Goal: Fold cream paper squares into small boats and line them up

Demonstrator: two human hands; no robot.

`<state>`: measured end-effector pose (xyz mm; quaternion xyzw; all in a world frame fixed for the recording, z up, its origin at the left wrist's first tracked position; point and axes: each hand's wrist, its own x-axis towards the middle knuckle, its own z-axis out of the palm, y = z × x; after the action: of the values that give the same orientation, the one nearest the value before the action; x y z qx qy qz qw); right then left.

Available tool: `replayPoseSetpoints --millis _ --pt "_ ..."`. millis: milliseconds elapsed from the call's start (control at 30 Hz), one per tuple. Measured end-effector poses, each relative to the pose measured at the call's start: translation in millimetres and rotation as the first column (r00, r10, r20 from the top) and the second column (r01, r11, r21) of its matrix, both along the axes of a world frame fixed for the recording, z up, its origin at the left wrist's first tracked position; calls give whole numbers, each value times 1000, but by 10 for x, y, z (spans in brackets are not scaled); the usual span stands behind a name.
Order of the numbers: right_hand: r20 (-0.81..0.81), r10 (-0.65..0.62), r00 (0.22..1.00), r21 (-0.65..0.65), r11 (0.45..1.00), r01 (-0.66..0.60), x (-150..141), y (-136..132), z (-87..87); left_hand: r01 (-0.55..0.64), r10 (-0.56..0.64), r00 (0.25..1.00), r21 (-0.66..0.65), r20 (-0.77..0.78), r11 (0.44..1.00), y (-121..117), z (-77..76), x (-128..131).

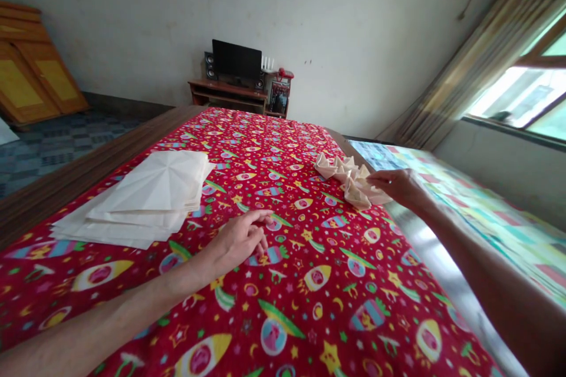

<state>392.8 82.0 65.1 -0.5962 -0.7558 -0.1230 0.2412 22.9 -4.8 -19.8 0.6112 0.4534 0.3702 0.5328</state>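
My left hand (241, 240) rests on the red patterned cloth (309, 306) in the middle of the table, fingers loosely curled and holding nothing. A stack of flat cream paper sheets (145, 197) lies to its left, a short way off. My right hand (398, 185) reaches to the table's right edge and pinches a folded cream paper piece (369, 194). That piece sits at the near end of a small pile of folded paper pieces (338, 168).
A wooden table rim (66, 179) shows along the left side. A bed with a striped pale cover (477, 218) lies to the right. A desk with a monitor (236, 62) stands at the far wall. A wooden cabinet (30, 70) is at far left, a curtained window (522, 88) at right.
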Motion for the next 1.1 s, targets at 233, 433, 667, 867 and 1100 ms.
replayPoseSetpoints --millis 233,433,667,867,1100 --pt "51 40 998 -149 988 -32 54 38 -76 24 -25 995 -14 -94 1000 -42 120 6" --pt "45 53 998 -149 988 -46 -8 10 -23 26 -29 990 -23 -140 999 -52 185 15" --pt "97 39 995 -181 983 -21 -186 -48 51 90 -69 981 113 -181 990 -38 71 -44" --pt "135 36 990 -186 982 -10 -203 9 63 158 -78 948 246 -307 956 -3 99 109" --pt "175 22 984 -169 986 8 -142 72 -30 360 -150 912 568 -382 740 341 141 1076"
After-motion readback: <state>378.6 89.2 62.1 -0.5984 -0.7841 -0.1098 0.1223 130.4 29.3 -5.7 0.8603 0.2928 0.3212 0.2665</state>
